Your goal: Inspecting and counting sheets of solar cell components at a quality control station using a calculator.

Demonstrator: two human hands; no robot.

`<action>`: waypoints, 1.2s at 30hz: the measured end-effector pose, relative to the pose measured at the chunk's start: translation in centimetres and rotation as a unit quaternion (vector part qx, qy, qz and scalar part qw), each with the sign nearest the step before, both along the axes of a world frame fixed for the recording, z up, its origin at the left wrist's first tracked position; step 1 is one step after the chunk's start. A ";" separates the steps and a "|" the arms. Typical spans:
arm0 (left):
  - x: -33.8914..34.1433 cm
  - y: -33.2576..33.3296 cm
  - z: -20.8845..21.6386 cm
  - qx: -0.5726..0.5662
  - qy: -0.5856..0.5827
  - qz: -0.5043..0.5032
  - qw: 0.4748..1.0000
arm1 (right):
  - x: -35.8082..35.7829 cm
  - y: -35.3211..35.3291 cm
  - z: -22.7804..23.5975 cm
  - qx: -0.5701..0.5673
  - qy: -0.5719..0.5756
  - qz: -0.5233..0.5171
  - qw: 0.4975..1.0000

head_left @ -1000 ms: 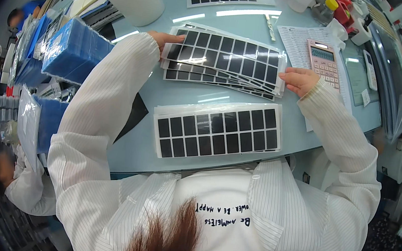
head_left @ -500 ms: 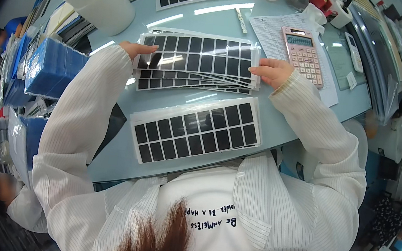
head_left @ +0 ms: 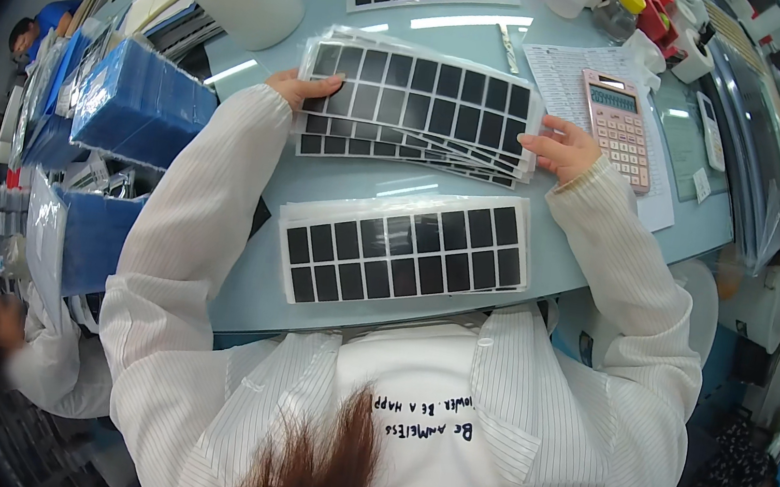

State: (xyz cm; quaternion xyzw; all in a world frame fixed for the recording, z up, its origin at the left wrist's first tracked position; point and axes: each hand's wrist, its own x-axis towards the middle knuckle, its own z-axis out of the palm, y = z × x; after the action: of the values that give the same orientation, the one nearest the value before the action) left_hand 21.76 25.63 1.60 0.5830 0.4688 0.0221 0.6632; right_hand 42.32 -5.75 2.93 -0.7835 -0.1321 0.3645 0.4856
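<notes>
Stack of sheets (head_left: 421, 111) shifted nearer, between both hands

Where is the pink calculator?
In the head view, the pink calculator lies on the table's right side, on a printed paper sheet, just beyond the right hand that touches the fanned stack of black-square sheets.

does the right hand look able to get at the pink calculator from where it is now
Probably yes. The right hand rests on the right edge of the fanned stack of clear sheets with black squares, and the pink calculator lies just beside it on white printed paper, with nothing between them.
</notes>
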 end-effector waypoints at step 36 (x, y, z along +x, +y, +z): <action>-6.7 -6.0 -0.7 0.214 -0.300 0.106 0.924 | -2.5 3.7 -1.8 0.255 -0.121 0.165 0.945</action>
State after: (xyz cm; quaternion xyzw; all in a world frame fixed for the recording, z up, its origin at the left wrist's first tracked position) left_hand 15.04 19.65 0.93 0.6237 0.2912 0.3660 0.6263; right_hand 39.80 -2.03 1.13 -0.6389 -0.4054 0.2963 0.5828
